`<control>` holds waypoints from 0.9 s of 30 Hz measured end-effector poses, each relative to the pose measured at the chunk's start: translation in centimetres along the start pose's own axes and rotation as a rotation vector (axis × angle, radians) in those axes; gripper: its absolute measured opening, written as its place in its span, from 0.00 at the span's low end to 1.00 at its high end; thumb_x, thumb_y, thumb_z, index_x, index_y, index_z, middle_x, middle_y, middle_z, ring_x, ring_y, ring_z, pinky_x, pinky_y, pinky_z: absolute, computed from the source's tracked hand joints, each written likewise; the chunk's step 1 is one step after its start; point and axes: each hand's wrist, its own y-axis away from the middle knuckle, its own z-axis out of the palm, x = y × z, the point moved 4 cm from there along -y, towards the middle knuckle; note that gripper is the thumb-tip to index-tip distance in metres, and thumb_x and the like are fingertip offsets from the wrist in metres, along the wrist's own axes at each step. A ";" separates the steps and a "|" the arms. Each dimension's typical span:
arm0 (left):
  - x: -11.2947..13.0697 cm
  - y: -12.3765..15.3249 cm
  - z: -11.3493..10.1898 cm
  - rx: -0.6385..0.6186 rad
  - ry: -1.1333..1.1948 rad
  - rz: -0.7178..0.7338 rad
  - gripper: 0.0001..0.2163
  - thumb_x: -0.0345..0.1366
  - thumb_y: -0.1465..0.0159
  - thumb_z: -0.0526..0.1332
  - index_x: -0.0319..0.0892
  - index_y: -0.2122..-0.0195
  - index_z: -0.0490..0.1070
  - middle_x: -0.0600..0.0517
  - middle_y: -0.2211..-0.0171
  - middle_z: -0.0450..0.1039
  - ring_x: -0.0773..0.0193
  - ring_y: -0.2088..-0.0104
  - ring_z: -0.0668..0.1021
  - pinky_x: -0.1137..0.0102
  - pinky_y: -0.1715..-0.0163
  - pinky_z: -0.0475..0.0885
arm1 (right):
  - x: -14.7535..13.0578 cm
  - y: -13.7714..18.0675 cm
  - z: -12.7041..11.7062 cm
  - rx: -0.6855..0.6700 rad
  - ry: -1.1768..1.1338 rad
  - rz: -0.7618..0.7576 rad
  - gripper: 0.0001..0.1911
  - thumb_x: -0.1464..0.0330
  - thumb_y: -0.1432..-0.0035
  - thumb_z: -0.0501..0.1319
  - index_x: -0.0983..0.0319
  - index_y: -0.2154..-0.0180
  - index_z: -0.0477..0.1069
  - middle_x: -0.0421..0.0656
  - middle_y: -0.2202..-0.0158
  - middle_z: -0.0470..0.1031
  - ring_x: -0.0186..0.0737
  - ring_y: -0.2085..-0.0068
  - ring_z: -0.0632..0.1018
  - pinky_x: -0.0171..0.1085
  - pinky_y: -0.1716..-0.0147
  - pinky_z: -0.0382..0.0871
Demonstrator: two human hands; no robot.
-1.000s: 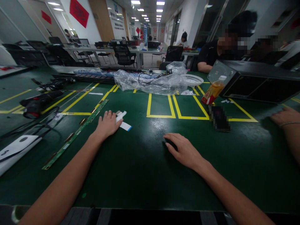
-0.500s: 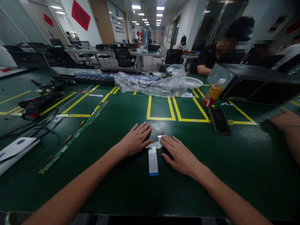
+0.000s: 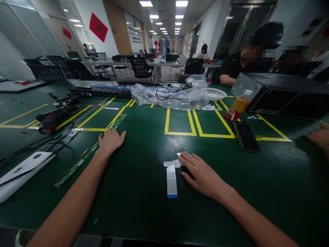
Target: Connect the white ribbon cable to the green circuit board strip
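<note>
My left hand [image 3: 110,141] is over the upper part of a long, narrow green circuit board [image 3: 77,164], hiding some of it. Its thumb sticks out to the side, away from the fingers, and I see no grip on the board. My right hand [image 3: 200,171] lies flat with fingers stretched out, fingertips on the right end of a white flat ribbon cable. That cable's long tail [image 3: 172,181] points toward me and ends in a blue strip. A whitish crosswise piece [image 3: 169,163] lies at its top, partly under my right fingers.
Yellow tape lines [image 3: 180,134] mark the green table [image 3: 144,209]. Crumpled clear plastic [image 3: 169,97], a white basket [image 3: 216,93], a drink bottle [image 3: 238,107] and a black case [image 3: 285,96] stand farther back. Left are a white device [image 3: 28,173] and cables. Another person's hand [image 3: 318,135] rests at right.
My left hand has left the ribbon cable and moved left onto the circuit board. My right hand stays on the cable. The whole view has shifted slightly.
</note>
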 end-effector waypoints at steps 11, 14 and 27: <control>8.4 5.5 0.1 -0.119 0.033 0.488 0.37 0.55 0.28 0.40 0.29 0.29 0.50 0.37 0.27 0.44 0.44 0.28 0.50 0.40 0.33 0.46 | -0.8 0.0 -0.1 -0.050 0.039 0.022 0.32 0.61 0.32 0.56 0.64 0.31 0.58 0.51 0.29 0.57 0.52 0.30 0.59 0.57 0.32 0.52; 12.4 9.8 -0.1 -0.178 0.081 0.725 0.37 0.57 0.28 0.42 0.33 0.27 0.48 0.40 0.27 0.43 0.48 0.27 0.48 0.44 0.31 0.42 | -1.4 0.1 0.0 -0.059 0.056 0.032 0.32 0.60 0.33 0.56 0.65 0.32 0.59 0.52 0.29 0.58 0.53 0.30 0.60 0.57 0.32 0.53; 17.1 18.2 -1.0 -0.317 0.205 1.245 0.33 0.52 0.27 0.50 0.40 0.26 0.45 0.44 0.26 0.42 0.55 0.27 0.46 0.51 0.30 0.37 | -3.1 0.4 1.6 0.034 0.145 0.127 0.32 0.60 0.33 0.55 0.70 0.33 0.62 0.57 0.31 0.60 0.56 0.31 0.62 0.58 0.33 0.56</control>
